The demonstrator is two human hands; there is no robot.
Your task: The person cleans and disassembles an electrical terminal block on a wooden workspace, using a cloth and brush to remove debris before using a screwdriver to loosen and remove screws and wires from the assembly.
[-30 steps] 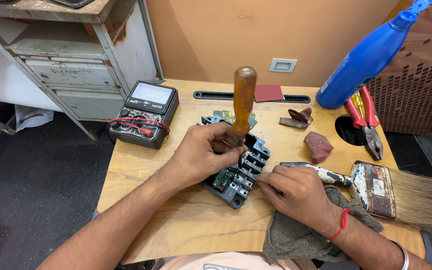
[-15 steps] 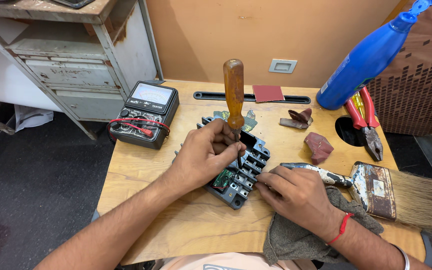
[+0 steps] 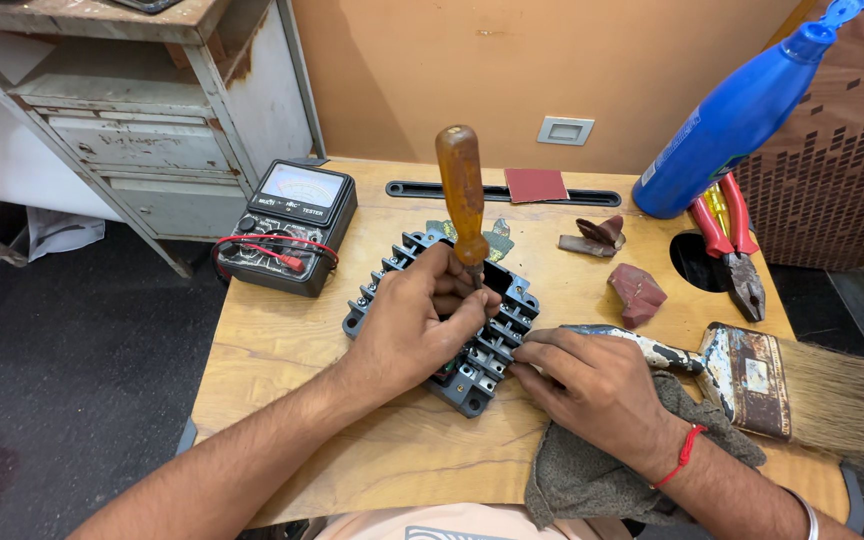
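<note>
Overhead, the left hand (image 3: 417, 325) wraps its fingers (image 3: 452, 300) closed around a screwdriver (image 3: 464, 195) with an amber wooden handle, held nearly upright with its tip down in a dark terminal block (image 3: 497, 340) at the centre of the wooden surface (image 3: 282, 340). The right hand (image 3: 592, 385) lies at the block's four o'clock edge, fingers curled and pressing on its rim, wrist resting on a grey rag (image 3: 592, 480). An analogue multimeter (image 3: 287, 225) with red and black leads sits at ten o'clock of the block. A worn paintbrush (image 3: 752, 370) lies at three o'clock, just beside the right hand. Red-handled pliers (image 3: 727, 235) and a blue spray bottle (image 3: 727, 120) occupy the two o'clock corner.
</note>
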